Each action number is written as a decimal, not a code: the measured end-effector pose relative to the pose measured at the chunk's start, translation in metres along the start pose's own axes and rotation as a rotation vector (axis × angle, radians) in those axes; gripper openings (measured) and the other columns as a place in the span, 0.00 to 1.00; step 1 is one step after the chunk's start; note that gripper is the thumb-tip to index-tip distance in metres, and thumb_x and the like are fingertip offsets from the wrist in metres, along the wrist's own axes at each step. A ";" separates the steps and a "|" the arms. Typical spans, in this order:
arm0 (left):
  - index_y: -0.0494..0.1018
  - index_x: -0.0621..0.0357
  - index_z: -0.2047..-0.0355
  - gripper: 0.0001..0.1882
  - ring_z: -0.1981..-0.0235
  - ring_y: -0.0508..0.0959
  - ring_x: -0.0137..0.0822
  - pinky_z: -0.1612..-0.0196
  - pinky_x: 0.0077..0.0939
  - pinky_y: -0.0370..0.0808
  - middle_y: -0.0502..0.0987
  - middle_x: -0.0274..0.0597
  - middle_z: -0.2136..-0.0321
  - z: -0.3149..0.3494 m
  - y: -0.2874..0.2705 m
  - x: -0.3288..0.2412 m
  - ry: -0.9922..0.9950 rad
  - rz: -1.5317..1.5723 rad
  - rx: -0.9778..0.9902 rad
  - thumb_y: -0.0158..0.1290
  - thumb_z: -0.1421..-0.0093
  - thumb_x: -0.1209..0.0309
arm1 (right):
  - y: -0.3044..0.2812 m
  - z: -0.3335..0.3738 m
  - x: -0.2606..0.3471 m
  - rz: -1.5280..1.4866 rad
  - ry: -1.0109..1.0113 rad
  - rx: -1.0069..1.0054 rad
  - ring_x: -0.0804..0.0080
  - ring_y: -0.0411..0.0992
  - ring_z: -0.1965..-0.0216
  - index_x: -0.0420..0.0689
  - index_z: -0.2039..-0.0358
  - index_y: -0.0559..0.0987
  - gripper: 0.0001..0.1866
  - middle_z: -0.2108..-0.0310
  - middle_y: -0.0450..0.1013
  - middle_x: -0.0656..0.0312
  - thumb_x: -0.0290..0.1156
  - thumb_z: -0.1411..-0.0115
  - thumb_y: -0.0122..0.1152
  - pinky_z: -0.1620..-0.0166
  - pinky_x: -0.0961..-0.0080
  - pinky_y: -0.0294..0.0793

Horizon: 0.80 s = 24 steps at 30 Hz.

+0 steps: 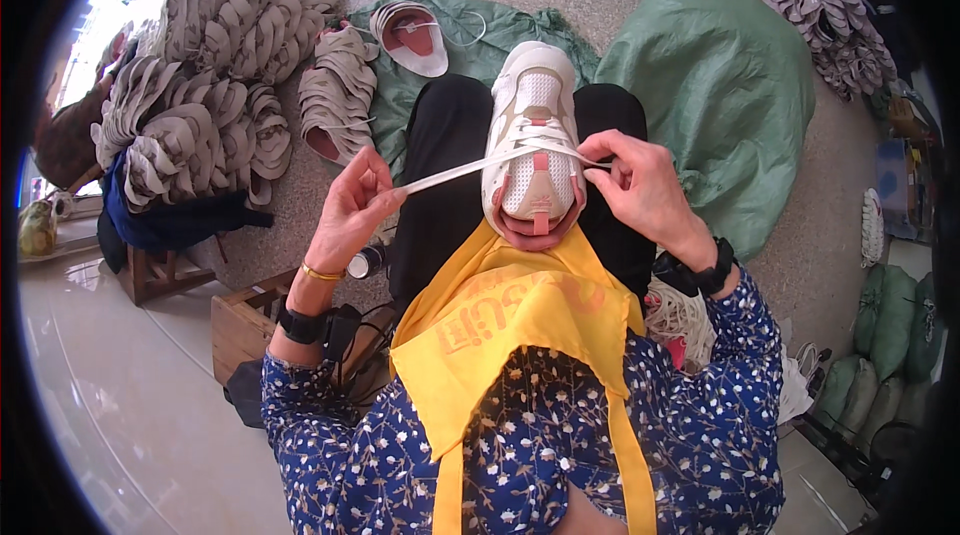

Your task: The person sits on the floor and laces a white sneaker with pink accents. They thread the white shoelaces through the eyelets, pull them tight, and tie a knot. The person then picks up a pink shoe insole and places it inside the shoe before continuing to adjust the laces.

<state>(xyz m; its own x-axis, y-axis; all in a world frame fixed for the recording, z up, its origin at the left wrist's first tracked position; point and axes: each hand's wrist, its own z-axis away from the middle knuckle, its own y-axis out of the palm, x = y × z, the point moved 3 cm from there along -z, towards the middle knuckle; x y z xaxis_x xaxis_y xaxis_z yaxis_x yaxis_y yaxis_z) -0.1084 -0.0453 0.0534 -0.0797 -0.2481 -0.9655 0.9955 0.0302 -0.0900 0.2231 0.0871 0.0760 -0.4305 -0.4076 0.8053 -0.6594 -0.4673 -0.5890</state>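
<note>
A white and beige shoe upper with pink details rests between my knees, its toe pointing away from me and its heel opening toward my yellow apron. A flat white shoelace crosses over its front. To the left of the shoe, my left hand pinches one lace end and holds it stretched out sideways. My right hand is closed on the other lace end, close beside the shoe's right edge. Both laces meet above the tongue.
Stacked grey shoe uppers are heaped at the left, with a shorter stack nearer me. One loose upper lies on green sheeting ahead. A large green sack fills the right side. White laces hang by my right hip.
</note>
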 end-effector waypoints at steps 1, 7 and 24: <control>0.67 0.53 0.64 0.11 0.75 0.61 0.15 0.73 0.14 0.57 0.65 0.22 0.75 0.000 0.000 -0.002 0.035 -0.052 0.002 0.61 0.35 0.78 | 0.000 0.004 0.002 0.029 -0.027 -0.005 0.74 0.70 0.82 0.39 0.57 0.79 0.13 0.69 0.80 0.57 0.19 0.43 0.67 0.74 0.74 0.70; 0.70 0.60 0.68 0.09 0.77 0.70 0.26 0.74 0.22 0.65 0.69 0.34 0.76 0.003 0.002 -0.022 0.290 -0.576 -0.096 0.61 0.38 0.79 | -0.001 0.015 0.007 0.174 -0.197 -0.154 0.52 0.78 0.68 0.39 0.62 0.79 0.06 0.68 0.77 0.53 0.19 0.40 0.65 0.66 0.63 0.77; 0.70 0.64 0.67 0.08 0.69 0.76 0.49 0.65 0.38 0.73 0.71 0.47 0.68 0.013 -0.060 -0.003 0.485 -0.964 -0.330 0.59 0.41 0.81 | -0.062 0.069 -0.045 0.162 0.108 -0.257 0.74 0.75 0.77 0.37 0.64 0.81 0.02 0.72 0.78 0.58 0.20 0.37 0.64 0.73 0.76 0.73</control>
<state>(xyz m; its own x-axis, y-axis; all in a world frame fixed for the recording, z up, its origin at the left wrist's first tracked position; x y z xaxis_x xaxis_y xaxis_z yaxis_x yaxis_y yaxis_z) -0.1673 -0.0590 0.0646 -0.8907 0.0936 -0.4448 0.4511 0.3019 -0.8399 0.3260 0.0805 0.0716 -0.5968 -0.3685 0.7128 -0.7050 -0.1835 -0.6851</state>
